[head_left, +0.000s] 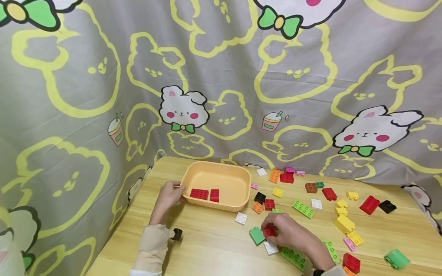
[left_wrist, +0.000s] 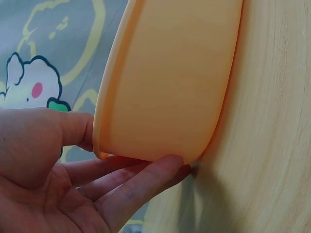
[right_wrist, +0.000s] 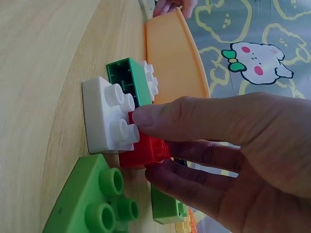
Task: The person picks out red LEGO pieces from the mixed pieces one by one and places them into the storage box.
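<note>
A light orange plastic tray (head_left: 221,207) stands on the table at the left, with two red building blocks (head_left: 199,194) inside. My left hand (head_left: 171,197) holds its left end. In the left wrist view the thumb lies over the rim (left_wrist: 98,131) and the fingers are against the outer wall. My right hand (head_left: 284,230) pinches a red block (head_left: 269,231) between thumb and fingers. Beside this block are a green block (head_left: 257,235), lying on its side, and a white block (head_left: 271,247). Part of the red block is hidden behind the thumb in the right wrist view.
Several loose blocks spread over the table's right half, among them a long light green block (head_left: 303,209), a yellow block (head_left: 344,223), a red block (head_left: 369,204) and a green rounded block (head_left: 396,259). A patterned curtain (head_left: 235,76) hangs along the table's back and left.
</note>
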Action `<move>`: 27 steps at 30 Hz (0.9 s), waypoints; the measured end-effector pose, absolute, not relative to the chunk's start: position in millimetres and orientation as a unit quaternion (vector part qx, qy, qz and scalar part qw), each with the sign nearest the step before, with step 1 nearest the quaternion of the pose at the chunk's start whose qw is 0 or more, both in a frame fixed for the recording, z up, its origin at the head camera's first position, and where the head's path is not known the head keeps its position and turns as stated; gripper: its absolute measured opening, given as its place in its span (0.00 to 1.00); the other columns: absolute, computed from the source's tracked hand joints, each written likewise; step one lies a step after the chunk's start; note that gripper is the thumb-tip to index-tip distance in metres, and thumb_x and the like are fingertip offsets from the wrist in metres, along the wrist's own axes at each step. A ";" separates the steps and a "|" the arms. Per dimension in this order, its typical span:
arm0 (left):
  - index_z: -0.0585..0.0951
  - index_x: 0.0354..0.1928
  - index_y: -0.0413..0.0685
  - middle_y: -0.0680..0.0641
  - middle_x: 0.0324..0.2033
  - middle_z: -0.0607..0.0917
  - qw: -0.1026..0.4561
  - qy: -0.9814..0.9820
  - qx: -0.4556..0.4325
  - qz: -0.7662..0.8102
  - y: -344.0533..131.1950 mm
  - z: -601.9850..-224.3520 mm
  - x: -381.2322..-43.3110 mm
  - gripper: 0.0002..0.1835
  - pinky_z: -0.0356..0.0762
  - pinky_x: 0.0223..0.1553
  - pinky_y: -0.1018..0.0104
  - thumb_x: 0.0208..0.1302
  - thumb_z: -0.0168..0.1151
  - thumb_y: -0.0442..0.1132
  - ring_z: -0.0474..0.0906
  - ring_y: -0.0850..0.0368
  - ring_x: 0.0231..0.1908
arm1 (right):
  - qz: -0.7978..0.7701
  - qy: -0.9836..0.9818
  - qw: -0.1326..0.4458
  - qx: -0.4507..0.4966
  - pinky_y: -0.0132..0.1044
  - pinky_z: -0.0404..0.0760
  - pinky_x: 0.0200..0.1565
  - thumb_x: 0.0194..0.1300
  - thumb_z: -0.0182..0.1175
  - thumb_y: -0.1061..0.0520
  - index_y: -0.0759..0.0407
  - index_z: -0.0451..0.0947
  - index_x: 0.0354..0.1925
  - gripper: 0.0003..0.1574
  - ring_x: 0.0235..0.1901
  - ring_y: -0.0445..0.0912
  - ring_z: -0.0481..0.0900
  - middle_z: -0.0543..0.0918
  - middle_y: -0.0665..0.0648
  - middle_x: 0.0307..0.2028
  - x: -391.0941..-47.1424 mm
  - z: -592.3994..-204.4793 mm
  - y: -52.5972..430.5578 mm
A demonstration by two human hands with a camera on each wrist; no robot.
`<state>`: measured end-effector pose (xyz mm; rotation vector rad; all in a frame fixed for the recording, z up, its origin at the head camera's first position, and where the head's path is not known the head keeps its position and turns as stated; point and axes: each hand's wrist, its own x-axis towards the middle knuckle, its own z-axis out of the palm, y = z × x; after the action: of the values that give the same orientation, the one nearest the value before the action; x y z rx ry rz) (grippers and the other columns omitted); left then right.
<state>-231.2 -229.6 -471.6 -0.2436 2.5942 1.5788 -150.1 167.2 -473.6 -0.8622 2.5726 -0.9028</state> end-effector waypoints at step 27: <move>0.79 0.58 0.24 0.28 0.44 0.86 0.045 0.851 -0.079 0.517 -231.0 -472.5 -231.6 0.21 0.90 0.38 0.61 0.70 0.53 0.33 0.88 0.47 0.37 | -0.302 0.910 0.072 -0.274 0.39 0.87 0.44 0.57 0.74 0.62 0.55 0.88 0.42 0.13 0.41 0.40 0.82 0.86 0.44 0.40 -146.0 -454.0 172.8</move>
<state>-231.6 -231.0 -472.5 -0.2404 2.6001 1.5775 -146.0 172.8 -454.0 -0.8233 2.7362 -0.9084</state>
